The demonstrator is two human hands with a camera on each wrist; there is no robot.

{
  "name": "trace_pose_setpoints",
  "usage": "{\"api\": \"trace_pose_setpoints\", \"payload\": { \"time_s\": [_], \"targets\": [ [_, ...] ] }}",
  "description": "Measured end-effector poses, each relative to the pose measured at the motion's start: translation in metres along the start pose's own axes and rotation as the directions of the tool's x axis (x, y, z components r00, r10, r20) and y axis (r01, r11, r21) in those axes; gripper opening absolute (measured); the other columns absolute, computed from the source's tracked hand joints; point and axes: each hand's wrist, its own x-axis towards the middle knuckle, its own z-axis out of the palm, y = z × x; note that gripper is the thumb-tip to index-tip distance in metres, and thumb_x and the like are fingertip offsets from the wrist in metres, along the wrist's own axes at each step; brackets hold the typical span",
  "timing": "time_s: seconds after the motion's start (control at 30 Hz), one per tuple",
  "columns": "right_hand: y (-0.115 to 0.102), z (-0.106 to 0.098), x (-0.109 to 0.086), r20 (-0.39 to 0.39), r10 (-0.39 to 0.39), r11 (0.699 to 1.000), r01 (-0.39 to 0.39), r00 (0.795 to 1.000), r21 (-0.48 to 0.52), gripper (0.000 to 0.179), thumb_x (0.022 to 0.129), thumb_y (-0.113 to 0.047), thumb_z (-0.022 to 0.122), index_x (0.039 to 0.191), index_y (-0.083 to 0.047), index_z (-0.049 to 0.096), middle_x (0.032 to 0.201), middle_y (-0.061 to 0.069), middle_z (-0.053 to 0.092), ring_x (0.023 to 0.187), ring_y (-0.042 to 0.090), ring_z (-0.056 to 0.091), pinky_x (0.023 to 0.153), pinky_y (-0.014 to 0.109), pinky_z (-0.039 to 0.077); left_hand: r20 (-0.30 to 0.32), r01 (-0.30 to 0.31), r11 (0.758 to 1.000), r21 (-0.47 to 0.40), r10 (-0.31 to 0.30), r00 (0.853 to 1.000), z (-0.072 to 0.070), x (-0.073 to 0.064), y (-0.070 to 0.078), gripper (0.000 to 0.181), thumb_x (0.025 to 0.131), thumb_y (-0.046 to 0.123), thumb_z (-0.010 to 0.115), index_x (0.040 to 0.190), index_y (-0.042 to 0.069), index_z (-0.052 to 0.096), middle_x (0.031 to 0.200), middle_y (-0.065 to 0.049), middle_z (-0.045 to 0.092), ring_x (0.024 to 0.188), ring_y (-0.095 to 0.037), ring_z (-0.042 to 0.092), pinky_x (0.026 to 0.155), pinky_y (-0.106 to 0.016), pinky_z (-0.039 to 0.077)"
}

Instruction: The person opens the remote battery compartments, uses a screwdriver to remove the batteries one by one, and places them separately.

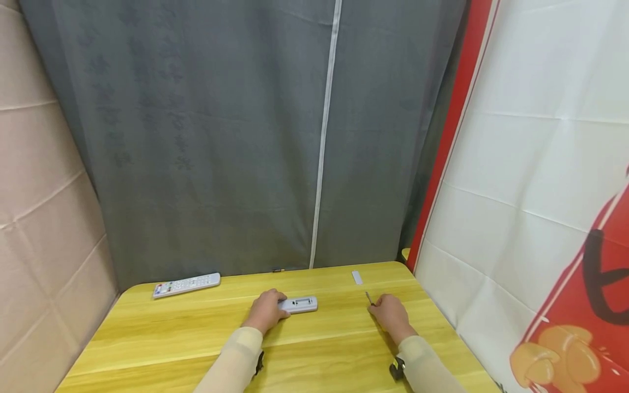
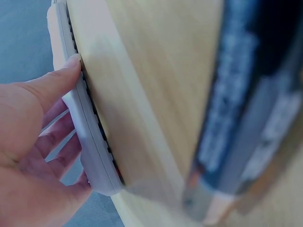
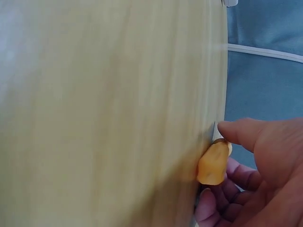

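Note:
My left hand [image 1: 265, 311] grips a grey-white remote control [image 1: 302, 304] by its left end, low over the table. Its back faces up, with the battery compartment uncovered. In the left wrist view the thumb presses one long edge of the remote control [image 2: 87, 123], and the other fingers lie behind it. At the right, my right hand [image 1: 390, 315] pinches a small screwdriver [image 1: 369, 298], its metal shaft pointing away. The right wrist view shows its orange-yellow handle [image 3: 213, 163] between thumb and fingers; the tip is hard to make out there.
A second remote control [image 1: 188, 285] lies buttons up at the far left of the wooden table [image 1: 314, 355]. A battery [image 1: 278, 270] lies by the back edge. A small pale cover [image 1: 357, 278] lies beyond my right hand. A grey curtain [image 1: 221, 136] hangs behind.

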Motion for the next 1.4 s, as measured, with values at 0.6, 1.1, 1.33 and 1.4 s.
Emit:
{"api": "trace_pose_setpoints", "payload": {
  "time_s": [0.6,1.1,1.33,1.4],
  "targets": [
    [-0.027,0.001,-0.003,-0.004,-0.078,0.994,0.077,0.997,-0.075,0.047,0.094,-0.035,0.086,0.104,0.004,0.062,0.093,0.015,0.059,0.084,0.033,0.060,0.079,0.054,0.055,0.055,0.007,0.998,-0.058,-0.004,0.998,-0.041,-0.012,-0.010,0.054,0.103,0.028,0.082,0.146,0.000,0.067,0.151,-0.024,0.063,0.141,-0.047,0.057,0.116,-0.064,0.045],
    [-0.080,0.004,-0.009,0.044,-0.276,0.961,0.274,0.960,0.047,0.050,0.098,-0.037,0.086,0.127,0.001,0.070,0.125,0.019,0.068,0.112,0.033,0.063,0.099,0.054,0.055,-0.029,-0.011,0.999,0.053,0.013,0.999,-0.062,-0.036,-0.016,0.047,0.107,0.030,0.076,0.144,0.001,0.070,0.150,-0.022,0.064,0.140,-0.046,0.059,0.114,-0.064,0.048],
    [-0.091,0.007,-0.012,0.073,-0.320,0.947,0.317,0.944,0.051,0.048,0.098,-0.037,0.086,0.126,-0.001,0.071,0.127,0.017,0.070,0.117,0.037,0.066,0.103,0.059,0.054,-0.061,-0.028,0.998,0.059,0.032,0.998,-0.062,-0.043,-0.015,0.048,0.106,0.029,0.078,0.143,0.000,0.069,0.147,-0.023,0.066,0.138,-0.046,0.060,0.114,-0.063,0.048],
    [-0.094,0.011,-0.012,0.091,-0.355,0.935,0.352,0.931,0.046,0.050,0.099,-0.038,0.085,0.129,-0.001,0.071,0.129,0.016,0.070,0.120,0.038,0.067,0.104,0.059,0.054,-0.066,-0.041,0.997,0.062,0.045,0.997,-0.060,-0.045,-0.016,0.051,0.105,0.030,0.078,0.146,0.001,0.068,0.149,-0.023,0.065,0.140,-0.047,0.059,0.116,-0.063,0.046]
  ]
}}
